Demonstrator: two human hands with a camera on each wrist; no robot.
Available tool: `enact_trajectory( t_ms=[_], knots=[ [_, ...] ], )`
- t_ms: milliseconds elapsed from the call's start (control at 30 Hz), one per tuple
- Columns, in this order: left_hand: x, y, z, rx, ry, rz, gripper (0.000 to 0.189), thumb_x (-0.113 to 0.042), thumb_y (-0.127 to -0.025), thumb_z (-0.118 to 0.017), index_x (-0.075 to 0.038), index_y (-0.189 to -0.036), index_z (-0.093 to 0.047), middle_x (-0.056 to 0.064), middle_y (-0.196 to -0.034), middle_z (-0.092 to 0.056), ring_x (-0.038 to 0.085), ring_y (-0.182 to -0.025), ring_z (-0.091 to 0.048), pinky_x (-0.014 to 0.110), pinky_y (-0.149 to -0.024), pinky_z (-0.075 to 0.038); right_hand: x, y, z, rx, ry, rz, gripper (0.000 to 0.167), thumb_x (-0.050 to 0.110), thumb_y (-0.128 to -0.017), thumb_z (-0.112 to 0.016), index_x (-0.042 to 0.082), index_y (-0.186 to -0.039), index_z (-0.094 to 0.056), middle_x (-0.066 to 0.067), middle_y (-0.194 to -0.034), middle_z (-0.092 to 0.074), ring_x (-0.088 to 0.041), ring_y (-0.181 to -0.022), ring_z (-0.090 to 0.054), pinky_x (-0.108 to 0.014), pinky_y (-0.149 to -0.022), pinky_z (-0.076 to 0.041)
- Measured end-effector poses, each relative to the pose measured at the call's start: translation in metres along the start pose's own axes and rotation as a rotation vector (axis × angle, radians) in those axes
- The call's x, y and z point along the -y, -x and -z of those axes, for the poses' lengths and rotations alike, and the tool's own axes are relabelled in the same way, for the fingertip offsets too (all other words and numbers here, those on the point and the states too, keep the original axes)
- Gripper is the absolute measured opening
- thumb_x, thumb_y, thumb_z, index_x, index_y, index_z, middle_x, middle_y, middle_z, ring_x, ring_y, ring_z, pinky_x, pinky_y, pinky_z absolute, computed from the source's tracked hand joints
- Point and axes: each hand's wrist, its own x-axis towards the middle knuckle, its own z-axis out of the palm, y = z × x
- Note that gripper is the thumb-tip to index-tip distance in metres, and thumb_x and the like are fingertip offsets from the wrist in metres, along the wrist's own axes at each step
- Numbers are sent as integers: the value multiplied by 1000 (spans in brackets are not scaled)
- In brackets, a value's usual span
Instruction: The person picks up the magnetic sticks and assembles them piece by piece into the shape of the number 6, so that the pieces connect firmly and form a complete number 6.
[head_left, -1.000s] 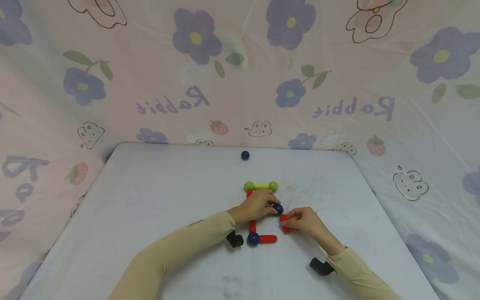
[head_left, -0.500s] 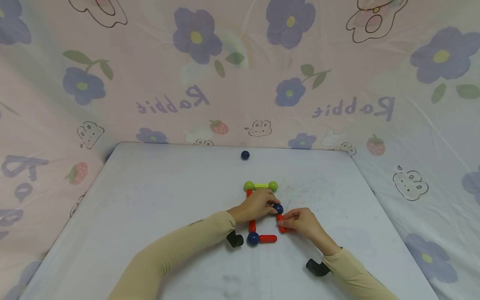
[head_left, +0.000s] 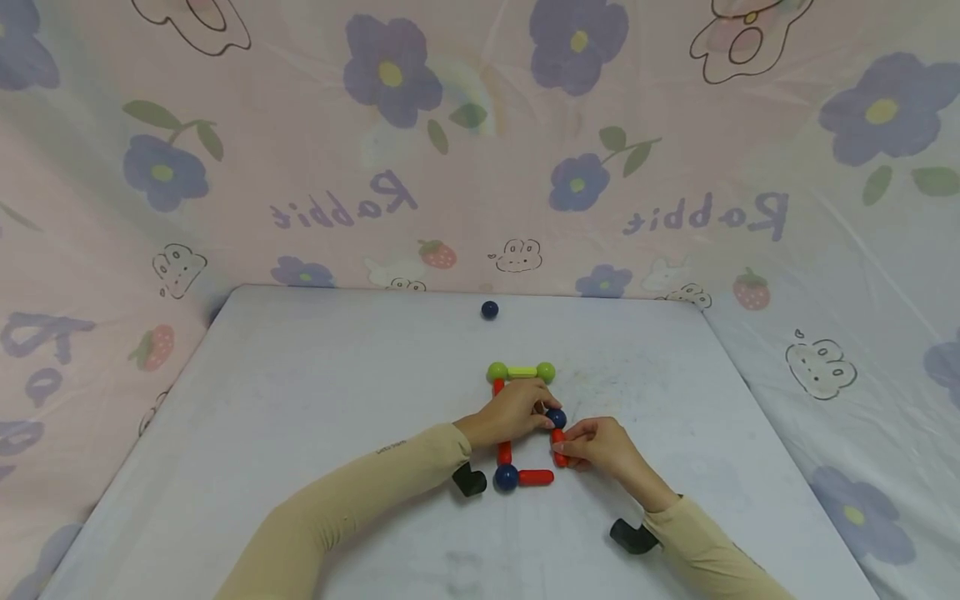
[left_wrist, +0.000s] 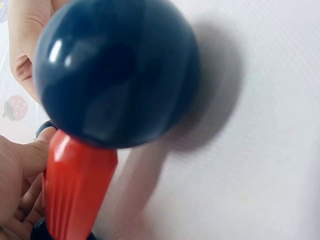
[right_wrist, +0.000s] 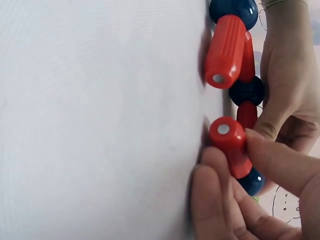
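Note:
In the head view my left hand [head_left: 513, 414] pinches a dark blue ball [head_left: 556, 418] between thumb and fingers. My right hand [head_left: 603, 446] pinches a red magnetic rod [head_left: 559, 450], whose far end meets that ball. The rod's near end, with a silver magnet tip, faces the camera in the right wrist view. Left of it, a column of red rods [head_left: 505, 452] runs partly beneath my left hand, joined by a blue ball [right_wrist: 247, 91]. A larger-looking blue ball [left_wrist: 120, 70] forms the near corner, with another red rod [head_left: 536, 477] pointing right from it.
A light green rod [head_left: 522, 372] with a green ball at each end lies at the column's far end. One loose blue ball [head_left: 490, 310] sits near the back edge of the white table [head_left: 337, 358]. A printed cloth [head_left: 480, 150] hangs behind.
My right hand has shifted slightly left with the red rod, bringing its far end from beside the held blue ball to right below it. The left hand stays in place.

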Motion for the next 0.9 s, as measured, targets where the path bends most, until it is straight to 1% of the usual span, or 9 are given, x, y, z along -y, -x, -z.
enact_trajectory(
  t_ms=[267,500,667,800,900],
  knots=[
    [1,0,1,1,-3,-13,31,-21,-86,-78,-13,-115,-74,0,-105,-68,6,-89,-64,7,-73,-46,3,1,-2,-20,26,-6,23,15,-80,-81,-2,-92,-71,-7,-71,-74,-11,-60,-66,-28,-59,-57],
    [0,1,2,12,-7,-10,31,-21,-86,-77,-13,-116,-73,0,-106,-68,6,-89,-63,8,-73,-46,4,1,-2,-14,0,-11,24,13,-79,-81,-3,-92,-70,-6,-69,-73,-12,-59,-66,-28,-58,-57],
    [-1,1,3,19,-11,-10,32,-21,-87,-77,-13,-117,-73,0,-105,-67,5,-87,-62,8,-72,-46,5,2,-1,-8,2,-14,24,13,-80,-81,-3,-93,-69,-6,-70,-73,-11,-60,-66,-28,-59,-57],
    [-1,1,3,21,-23,-17,32,-22,-87,-77,-13,-117,-73,0,-104,-67,7,-87,-62,8,-72,-45,4,3,-1,-1,7,-9,23,13,-81,-80,-3,-93,-69,-7,-70,-73,-12,-60,-67,-28,-59,-58],
    [-2,2,4,18,-19,-10,35,-21,-87,-77,-13,-120,-71,1,-104,-68,8,-90,-63,9,-74,-47,3,2,-1,10,14,-1,24,14,-81,-80,-3,-93,-69,-8,-71,-74,-12,-61,-67,-28,-60,-57]
  ],
)
